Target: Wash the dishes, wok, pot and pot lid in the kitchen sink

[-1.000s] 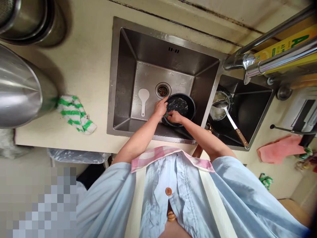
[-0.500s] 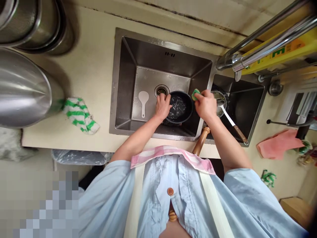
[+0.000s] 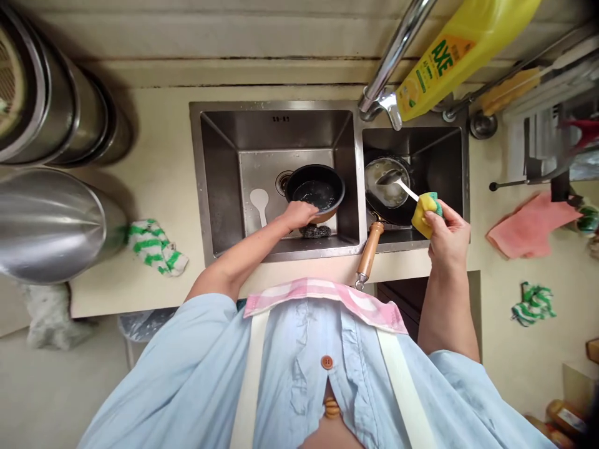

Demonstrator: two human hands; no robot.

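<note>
Through the head camera I see the bench (image 3: 159, 140) spread beyond both grips, with the sink set into it. The left basin (image 3: 219, 187) surrounds my left grip (image 3: 301, 215); the right basin (image 3: 437, 156) has my right grip (image 3: 447, 234) over its near edge, toward its right end. In that right basin the pan (image 3: 388, 213) lies ahead of the right grip and to its left, wooden handle pointing back at me. The pot (image 3: 314, 187) sits in the left basin, mouth up, just ahead of the left grip and to its right; being round, it offers no long axis to line up with. The left grip is closed over its near rim, so that grip is plainly the nearer one. The spoon (image 3: 408, 189) runs slantwise from the pan toward the right grip, its lower end hidden; I can't tell whether the two touch. The sponge (image 3: 423, 215) is pinched between the right grip's thumb and fingers, jutting out ahead-left. What counts for me: sponge and pot are well apart, the divider between them. The dark scourer (image 3: 315, 231) lies just right of the left grip, nearer me than the pot.
</note>
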